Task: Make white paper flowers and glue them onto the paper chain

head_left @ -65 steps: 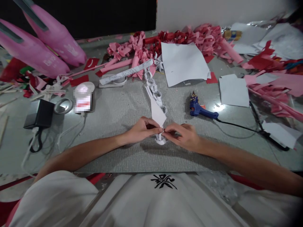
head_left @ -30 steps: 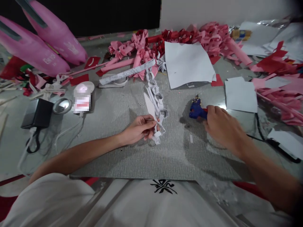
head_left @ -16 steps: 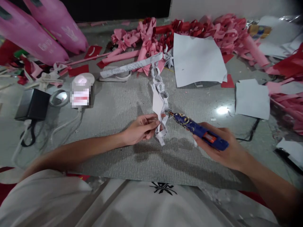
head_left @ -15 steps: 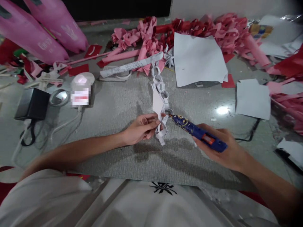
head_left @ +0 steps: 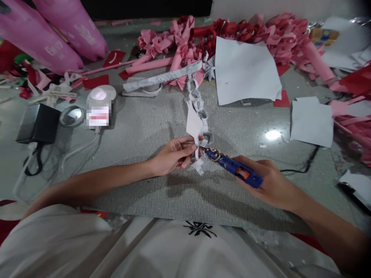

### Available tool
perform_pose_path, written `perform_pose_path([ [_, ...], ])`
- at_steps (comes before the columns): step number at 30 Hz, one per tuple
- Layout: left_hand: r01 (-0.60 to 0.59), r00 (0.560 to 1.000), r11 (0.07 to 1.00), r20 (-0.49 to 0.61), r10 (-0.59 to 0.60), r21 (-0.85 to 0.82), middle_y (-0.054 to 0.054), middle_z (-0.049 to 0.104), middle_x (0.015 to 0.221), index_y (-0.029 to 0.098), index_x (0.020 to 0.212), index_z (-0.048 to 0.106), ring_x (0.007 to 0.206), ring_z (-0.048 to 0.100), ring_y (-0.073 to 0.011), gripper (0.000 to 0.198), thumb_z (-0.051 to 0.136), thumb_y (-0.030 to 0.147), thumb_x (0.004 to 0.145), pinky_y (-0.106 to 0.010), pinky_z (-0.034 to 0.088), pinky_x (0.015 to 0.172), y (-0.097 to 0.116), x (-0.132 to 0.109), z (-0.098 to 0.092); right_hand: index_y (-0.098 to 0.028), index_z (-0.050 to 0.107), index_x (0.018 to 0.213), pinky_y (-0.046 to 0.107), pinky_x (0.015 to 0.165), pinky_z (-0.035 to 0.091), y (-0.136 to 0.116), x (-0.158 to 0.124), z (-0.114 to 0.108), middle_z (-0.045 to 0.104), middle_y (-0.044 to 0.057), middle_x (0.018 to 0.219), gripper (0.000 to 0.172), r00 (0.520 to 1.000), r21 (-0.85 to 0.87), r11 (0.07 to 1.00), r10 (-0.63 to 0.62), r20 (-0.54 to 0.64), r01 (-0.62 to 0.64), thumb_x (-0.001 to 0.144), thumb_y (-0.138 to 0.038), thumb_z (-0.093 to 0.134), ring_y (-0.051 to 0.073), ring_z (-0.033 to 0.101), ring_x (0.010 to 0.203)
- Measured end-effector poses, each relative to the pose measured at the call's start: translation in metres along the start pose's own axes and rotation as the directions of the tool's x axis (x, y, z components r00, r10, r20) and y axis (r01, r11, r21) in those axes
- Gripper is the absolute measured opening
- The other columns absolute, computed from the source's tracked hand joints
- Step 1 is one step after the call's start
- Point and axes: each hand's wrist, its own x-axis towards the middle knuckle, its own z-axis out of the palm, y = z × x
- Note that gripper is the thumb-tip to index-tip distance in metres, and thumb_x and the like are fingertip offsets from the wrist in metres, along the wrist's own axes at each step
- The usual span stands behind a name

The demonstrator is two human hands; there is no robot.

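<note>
My left hand (head_left: 176,154) pinches a white paper strip (head_left: 196,142) between thumb and fingers, near the loose lower end of a white paper chain (head_left: 195,94). Looped links of that chain run up the table to a rolled tube of printed paper (head_left: 162,77). A pointed white paper piece (head_left: 193,121) lies over the links just above my fingers. My right hand (head_left: 268,179) is wrapped round a blue glue gun (head_left: 233,166) spotted with dried glue. Its nozzle tip meets the strip beside my left fingertips, though whether they touch I cannot tell.
Pink and red paper garlands (head_left: 278,42) are heaped along the back. A white sheet (head_left: 246,71) and a smaller white piece (head_left: 311,121) lie to the right. On the left are pink bottles (head_left: 72,31), a black adapter (head_left: 39,123), a tape roll (head_left: 72,116) and a white cable (head_left: 82,148).
The glue gun in my right hand has moved left and slightly down, bringing its nozzle to the strip. My left hand keeps its pinch almost in place.
</note>
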Motion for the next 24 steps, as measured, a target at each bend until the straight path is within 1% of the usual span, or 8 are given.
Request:
perform_pose_path([
  [3,-0.004,1.000,1.000,0.008,0.004,-0.002,0.006,0.056,0.065,0.017,0.128,0.073,0.040,0.045,-0.0015,0.052,0.086,0.045,0.086,-0.018,0.020,0.039,0.000,0.000,-0.001,-0.023,0.061,0.122,0.026,0.045,0.037,0.002,0.000,0.000,0.067,-0.005,0.066,0.020,0.999,-0.017,1.000,-0.010,0.030,0.010,0.103,-0.028,0.057,0.012,0.052,0.041],
  [6,-0.005,1.000,1.000,0.025,0.005,-0.001,0.006,0.056,0.064,0.016,0.127,0.073,0.039,0.044,-0.0016,0.052,0.086,0.045,0.086,-0.018,0.020,0.040,0.000,0.001,-0.001,-0.022,0.060,0.125,0.027,0.048,0.040,0.004,-0.002,0.002,0.070,-0.002,0.070,0.024,0.998,-0.048,0.999,-0.016,0.056,0.019,0.102,-0.026,0.054,0.014,0.057,0.044],
  [8,-0.004,1.000,1.000,0.029,0.004,-0.008,0.006,0.057,0.065,0.016,0.125,0.073,0.040,0.043,-0.0013,0.050,0.086,0.044,0.086,-0.018,0.020,0.040,0.000,0.001,-0.001,-0.021,0.060,0.126,0.028,0.050,0.042,0.005,-0.003,0.004,0.072,0.000,0.072,0.026,0.998,-0.081,0.996,-0.033,0.052,0.037,0.102,-0.026,0.052,0.015,0.061,0.047],
  [12,-0.009,1.000,1.000,0.029,0.009,-0.007,0.006,0.055,0.067,0.016,0.123,0.074,0.039,0.040,0.0000,0.045,0.084,0.043,0.089,-0.018,0.020,0.041,0.000,0.000,-0.002,-0.019,0.059,0.128,0.029,0.051,0.041,0.005,-0.005,0.008,0.074,0.002,0.073,0.027,0.998,-0.185,0.980,-0.067,0.021,0.070,0.103,-0.025,0.050,0.017,0.062,0.048],
  [16,-0.011,0.999,1.000,0.042,0.010,0.006,0.007,0.053,0.063,0.016,0.121,0.073,0.039,0.039,-0.0005,0.040,0.081,0.042,0.092,-0.018,0.021,0.042,0.000,-0.001,-0.004,-0.017,0.058,0.124,0.029,0.054,0.041,0.004,-0.005,0.010,0.075,0.002,0.078,0.022,0.994,-0.253,0.961,-0.102,0.042,0.109,0.107,-0.025,0.049,0.017,0.065,0.053],
  [20,-0.020,0.999,1.000,0.037,0.019,0.018,0.009,0.051,0.056,0.015,0.117,0.072,0.037,0.037,-0.0012,0.038,0.081,0.042,0.092,-0.019,0.020,0.042,-0.002,0.000,-0.005,-0.016,0.058,0.118,0.029,0.056,0.040,0.003,-0.006,0.012,0.074,0.002,0.078,0.017,0.991,-0.306,0.942,-0.124,0.058,0.136,0.108,-0.026,0.050,0.017,0.067,0.058],
  [24,-0.022,1.000,1.000,0.007,0.022,0.020,0.007,0.054,0.061,0.014,0.108,0.072,0.037,0.038,-0.0008,0.035,0.083,0.042,0.089,-0.019,0.018,0.042,-0.003,0.001,-0.004,-0.017,0.057,0.116,0.030,0.056,0.041,0.002,-0.006,0.014,0.076,0.004,0.083,0.015,0.986,-0.358,0.918,-0.160,0.052,0.168,0.109,-0.025,0.047,0.018,0.070,0.062],
])
